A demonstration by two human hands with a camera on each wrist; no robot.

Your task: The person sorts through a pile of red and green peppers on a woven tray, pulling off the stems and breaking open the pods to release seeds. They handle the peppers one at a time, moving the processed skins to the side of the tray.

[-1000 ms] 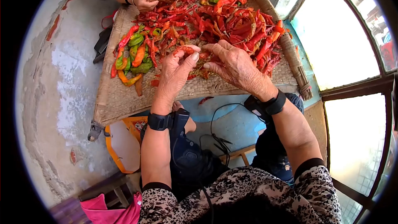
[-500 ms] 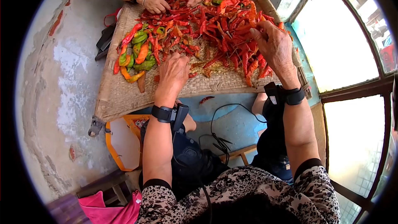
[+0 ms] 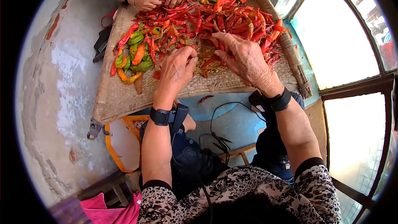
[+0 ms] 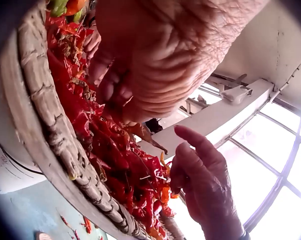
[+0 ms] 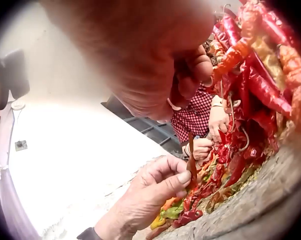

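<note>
My left hand, at the middle of the woven tray, pinches a thin brownish-red dried pepper between thumb and index finger; the right wrist view shows it upright. In the left wrist view its tip sticks out beyond my left hand. My right hand hovers to the right, apart from the left one, index finger and thumb spread with nothing visible between them. Dried red peppers lie heaped behind it. Green and orange peppers lie left of my left hand.
Another person's hands work among the peppers at the tray's far side. Windows stand on the right, a worn wall on the left. Below the tray are a cable, an orange-edged box and pink cloth.
My right hand moved right over the heap, then came back left toward my left hand. The red pepper seen earlier in my left hand is gone from it. The other person's hands shifted.
</note>
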